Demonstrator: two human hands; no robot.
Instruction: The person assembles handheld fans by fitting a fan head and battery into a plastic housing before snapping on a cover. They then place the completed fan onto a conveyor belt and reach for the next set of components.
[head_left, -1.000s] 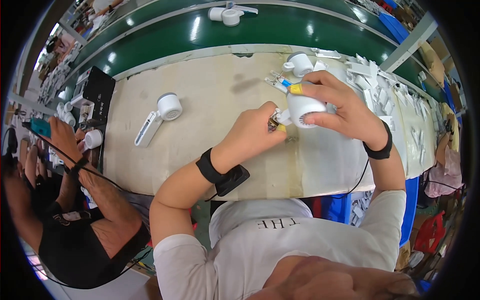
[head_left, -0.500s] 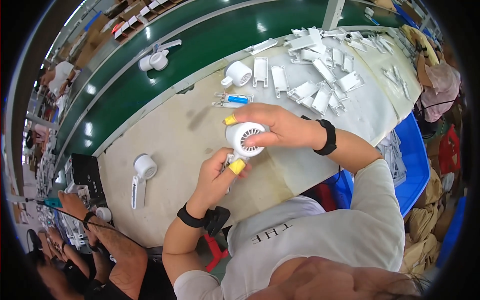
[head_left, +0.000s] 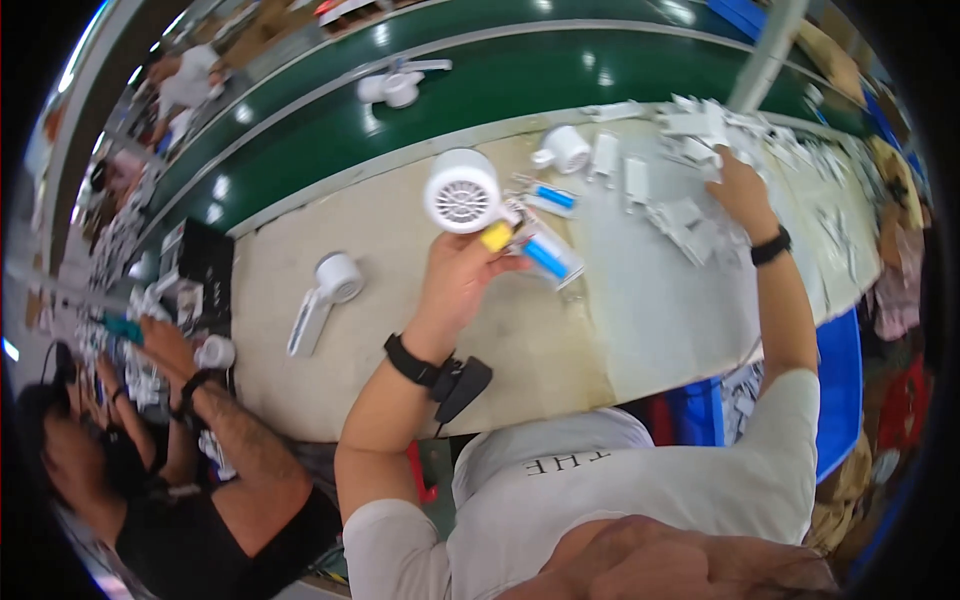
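White plastic dominates the head view. The person's left hand (head_left: 457,282) is closed around the neck of a white unit (head_left: 462,190) above the middle of the table (head_left: 400,240), its round vented head up and its open handle slanting right, a blue cell (head_left: 545,257) exposed. The right hand (head_left: 742,192) is farther right, fingers loosely bent at the near edge of a pile of white shells (head_left: 692,122); whether it grips one, one cannot tell.

Done well, this step would keep the open handle level and the thumb clear of its inner parts, while the right fingers part a single shell from its neighbours without dragging others along.

Counted: one unit is held; one assembled unit (head_left: 340,276) lies on the left of the table; one round head (head_left: 567,150) sits at the far side, just beyond a second open handle with another blue cell (head_left: 555,196). Blue cells total two. The green conveyor (head_left: 300,130) bears two round heads close together. The piled shells overlap too much to count.
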